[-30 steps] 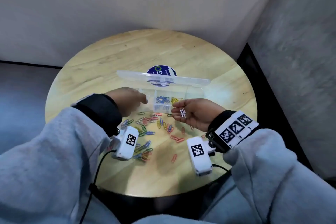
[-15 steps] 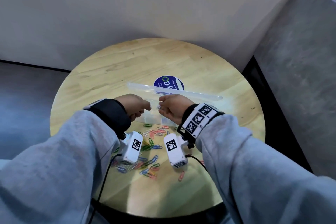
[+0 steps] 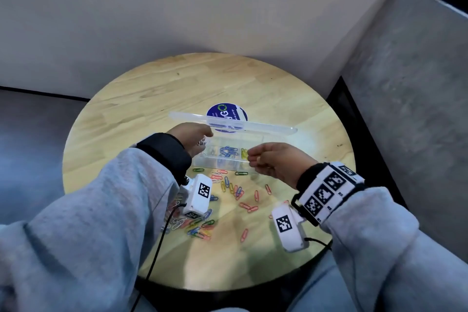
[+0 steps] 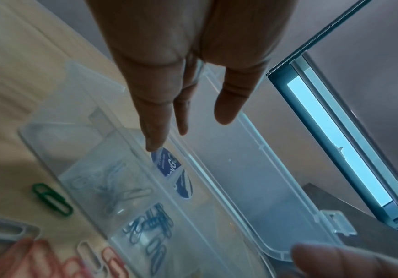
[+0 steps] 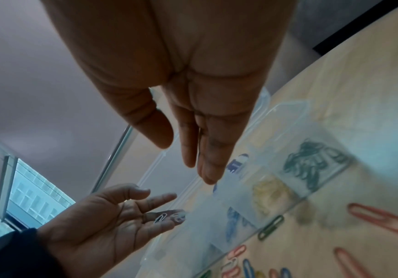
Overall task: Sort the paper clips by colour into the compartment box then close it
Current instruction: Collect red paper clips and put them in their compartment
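surface: round wooden table (image 3: pixel 152 99) | on it: clear compartment box (image 3: pixel 228 159), loose paper clips (image 3: pixel 238 192), blue sticker (image 3: pixel 228 114)

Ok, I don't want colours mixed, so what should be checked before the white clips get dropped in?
1. Lid of the compartment box open: ok, it stands up behind the compartments.
2. White clips in hand: ok, they lie on the left hand's open fingers.
3. Left hand right above the white compartment: cannot tell; it is at that end of the box.
4. Right hand free: ok, it holds nothing.
5. Blue clips and yellow clips unmixed: ok, as far as shows.
6. Table sorted: not ok, many loose clips lie there.
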